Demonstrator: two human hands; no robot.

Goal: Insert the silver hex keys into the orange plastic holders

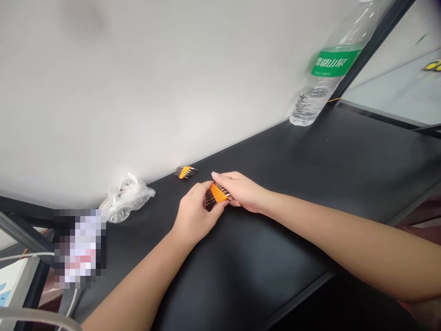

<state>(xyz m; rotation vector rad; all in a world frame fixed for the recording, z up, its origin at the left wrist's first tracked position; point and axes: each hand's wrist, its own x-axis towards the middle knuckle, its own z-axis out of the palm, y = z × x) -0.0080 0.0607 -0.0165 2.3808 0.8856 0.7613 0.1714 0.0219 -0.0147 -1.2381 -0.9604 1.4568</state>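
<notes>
Between my two hands is a bundle of dark metal rods with an orange band (218, 193), held just above the black surface. My left hand (195, 208) grips its left side, thumb below and fingers above. On its right side, my right hand (239, 189) has its thumb and fingers closed round the rod ends. A second, similar orange-banded bundle (186, 172) lies on the black surface (262, 165) near the wall, a little beyond my left hand and not touched.
A clear plastic bottle with a green label (336, 62) stands at the back right against the wall. A crumpled clear plastic bag (129, 197) lies at the left, beside a blurred-out item (82, 248). White cables and a white box (17, 285) are at the lower left.
</notes>
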